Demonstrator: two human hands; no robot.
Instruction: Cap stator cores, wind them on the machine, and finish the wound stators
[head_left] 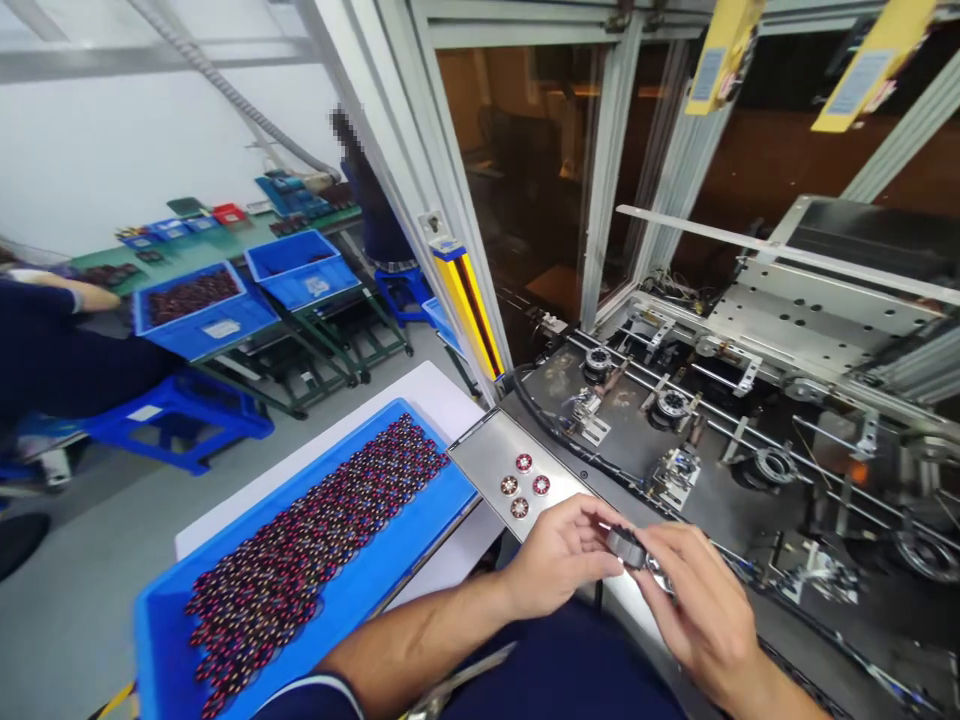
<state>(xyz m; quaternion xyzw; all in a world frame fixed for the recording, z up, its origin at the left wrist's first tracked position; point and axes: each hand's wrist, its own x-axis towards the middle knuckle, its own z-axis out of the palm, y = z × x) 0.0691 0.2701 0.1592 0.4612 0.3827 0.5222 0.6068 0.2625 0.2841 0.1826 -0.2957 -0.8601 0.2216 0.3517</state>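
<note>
My left hand is closed around a short grey cylinder with a dark notched rim, which looks like a motor stator core. My right hand meets it from the other side, its fingers closed on a shiny round metal part against the core. Whether these two pieces are joined is hidden by the fingers. Just beyond my left hand, several small round wound stators, some red and some copper-brown, lie on a metal plate.
A long blue tray full of similar stators stands on a white table at left. At right is a machine bed with fixtures, inside an aluminium frame. A seated person is beside blue bins; another stands behind the frame.
</note>
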